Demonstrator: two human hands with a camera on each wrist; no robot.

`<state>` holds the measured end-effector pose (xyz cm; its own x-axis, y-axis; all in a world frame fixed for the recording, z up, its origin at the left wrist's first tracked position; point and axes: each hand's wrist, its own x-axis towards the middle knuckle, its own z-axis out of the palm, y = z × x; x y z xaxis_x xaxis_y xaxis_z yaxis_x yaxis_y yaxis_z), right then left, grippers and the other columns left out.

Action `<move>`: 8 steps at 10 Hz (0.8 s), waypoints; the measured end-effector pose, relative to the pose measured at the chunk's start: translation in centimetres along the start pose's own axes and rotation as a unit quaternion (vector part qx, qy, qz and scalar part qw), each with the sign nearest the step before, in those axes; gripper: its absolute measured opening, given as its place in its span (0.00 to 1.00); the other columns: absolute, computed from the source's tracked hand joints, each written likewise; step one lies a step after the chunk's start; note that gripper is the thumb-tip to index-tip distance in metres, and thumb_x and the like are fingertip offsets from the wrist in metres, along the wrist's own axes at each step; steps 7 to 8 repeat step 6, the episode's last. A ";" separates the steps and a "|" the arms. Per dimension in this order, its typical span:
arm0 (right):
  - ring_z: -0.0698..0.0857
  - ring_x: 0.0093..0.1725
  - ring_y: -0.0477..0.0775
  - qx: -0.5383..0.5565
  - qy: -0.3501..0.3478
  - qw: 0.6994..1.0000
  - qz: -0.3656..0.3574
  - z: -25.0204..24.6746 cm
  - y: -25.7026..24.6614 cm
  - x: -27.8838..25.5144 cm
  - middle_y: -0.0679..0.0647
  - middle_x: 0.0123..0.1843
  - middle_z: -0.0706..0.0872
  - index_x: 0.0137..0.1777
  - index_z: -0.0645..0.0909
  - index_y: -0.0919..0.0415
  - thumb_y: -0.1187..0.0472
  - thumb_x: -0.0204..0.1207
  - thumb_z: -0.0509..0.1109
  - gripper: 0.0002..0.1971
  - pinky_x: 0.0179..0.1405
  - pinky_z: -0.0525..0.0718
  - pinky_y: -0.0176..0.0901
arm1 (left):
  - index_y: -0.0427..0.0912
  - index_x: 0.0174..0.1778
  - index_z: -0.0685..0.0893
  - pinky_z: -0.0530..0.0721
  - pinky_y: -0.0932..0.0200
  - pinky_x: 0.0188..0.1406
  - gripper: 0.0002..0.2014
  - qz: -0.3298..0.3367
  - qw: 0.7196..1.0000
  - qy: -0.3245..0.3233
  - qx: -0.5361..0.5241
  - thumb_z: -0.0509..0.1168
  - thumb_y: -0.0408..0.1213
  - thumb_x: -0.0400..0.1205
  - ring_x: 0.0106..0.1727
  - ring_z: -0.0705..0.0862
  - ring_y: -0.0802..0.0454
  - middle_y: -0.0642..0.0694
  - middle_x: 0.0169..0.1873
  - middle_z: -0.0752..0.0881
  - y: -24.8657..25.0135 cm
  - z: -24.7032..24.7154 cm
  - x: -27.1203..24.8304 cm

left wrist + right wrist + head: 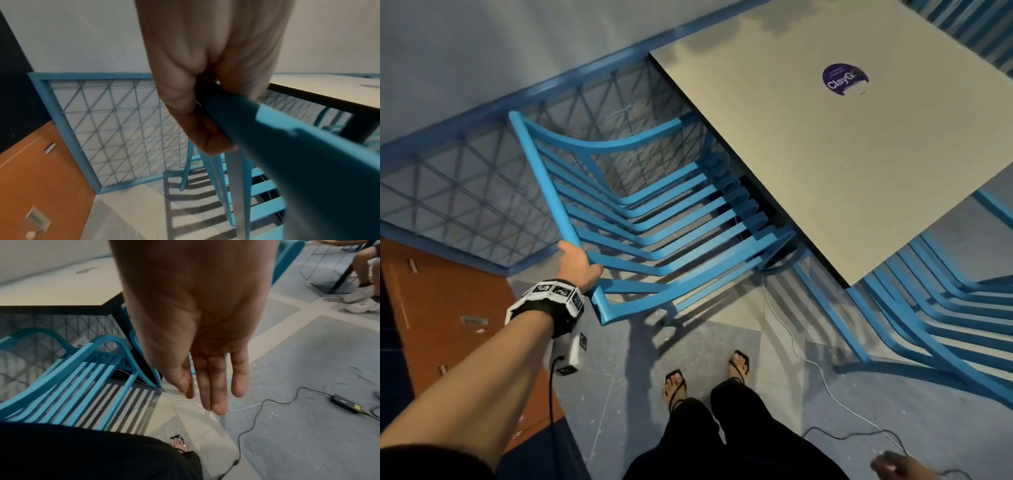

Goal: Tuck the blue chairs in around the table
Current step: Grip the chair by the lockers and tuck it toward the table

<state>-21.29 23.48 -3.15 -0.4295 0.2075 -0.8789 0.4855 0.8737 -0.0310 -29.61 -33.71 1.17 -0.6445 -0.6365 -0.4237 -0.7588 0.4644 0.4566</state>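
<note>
A blue slatted chair (654, 226) stands at the near-left side of the pale table (842, 154), its seat front under the table edge. My left hand (578, 263) grips the top rail of its backrest; in the left wrist view the fingers (185, 100) curl round the blue rail (277, 146). A second blue chair (945, 315) stands at the table's near-right side, partly under it. My right hand (897, 466) hangs at the bottom right, holding nothing, fingers (213, 386) straight and pointing at the floor.
A blue-framed mesh panel (482, 178) stands against the wall behind the first chair. An orange cabinet (448, 325) lies to the left. White and black cables (267, 404) and a power adapter (347, 404) lie on the floor. Another person's feet (362, 300) are far right.
</note>
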 end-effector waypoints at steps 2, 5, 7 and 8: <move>0.89 0.39 0.49 -0.006 0.004 1.000 -0.011 0.8 -0.5 -1.4 0.55 0.36 0.92 0.45 0.87 0.56 0.58 0.77 0.67 0.07 0.36 0.76 0.30 | 0.35 0.48 0.54 0.74 0.51 0.42 0.21 -0.014 1.000 -0.014 0.001 0.65 0.28 0.77 0.44 0.75 0.41 0.39 0.35 0.71 -0.1 -0.2 0.0; 0.82 0.25 0.51 -0.002 -0.025 0.997 -0.070 0.8 -2.3 -1.1 0.57 0.27 0.85 0.43 0.85 0.62 0.67 0.78 0.64 0.08 0.26 0.82 0.34 | 0.34 0.53 0.60 0.85 0.39 0.42 0.20 -0.014 0.999 -0.050 0.008 0.64 0.40 0.79 0.48 0.84 0.29 0.29 0.48 0.78 -1.2 0.6 -4.6; 0.86 0.33 0.50 -0.026 -0.032 0.997 -0.061 0.0 -1.5 0.3 0.56 0.37 0.89 0.43 0.84 0.54 0.62 0.79 0.63 0.08 0.28 0.82 0.29 | 0.35 0.57 0.67 0.80 0.55 0.24 0.19 -0.015 0.997 -0.064 -0.036 0.64 0.43 0.79 0.31 0.81 0.41 0.33 0.41 0.81 -3.8 2.7 -8.4; 0.86 0.33 0.50 -0.026 -0.032 0.997 -0.061 0.0 -1.5 0.3 0.56 0.37 0.89 0.43 0.84 0.54 0.62 0.79 0.63 0.08 0.28 0.82 0.29 | 0.35 0.57 0.67 0.80 0.55 0.24 0.19 -0.015 0.997 -0.064 -0.036 0.64 0.43 0.79 0.31 0.81 0.41 0.33 0.41 0.81 -3.8 2.7 -8.4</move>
